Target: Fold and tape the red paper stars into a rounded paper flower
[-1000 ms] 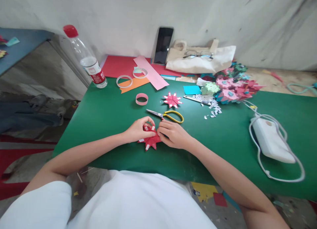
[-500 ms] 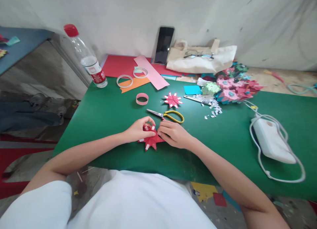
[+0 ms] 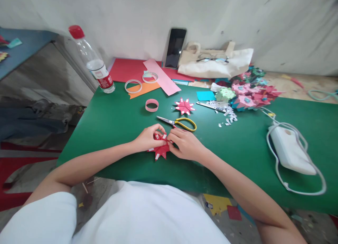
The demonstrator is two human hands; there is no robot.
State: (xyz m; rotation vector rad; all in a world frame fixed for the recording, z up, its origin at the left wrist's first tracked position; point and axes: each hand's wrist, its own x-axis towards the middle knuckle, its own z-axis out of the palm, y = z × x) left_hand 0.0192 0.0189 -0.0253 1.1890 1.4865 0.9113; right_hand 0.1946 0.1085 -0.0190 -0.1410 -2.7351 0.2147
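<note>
A red folded paper star with white tape pieces on its points is held between my hands, close to the table's front edge. My left hand pinches it from the left, thumb on top. On its right side, the fingers of my right hand close on one of the points, which they partly hide. Just beyond my hands lie scissors with yellow handles. A second red paper star, also bearing white pieces, rests behind them. To its left stands a pink paper ring.
Two tape rolls lie by an orange strip. A water bottle stands at the left edge. A utility knife, white scraps and paper flowers lie right of centre. A corded white box sits far right.
My right hand's fingers have shifted slightly on the star's right side, covering more of its right point. My left hand keeps its pinch in nearly the same place.
</note>
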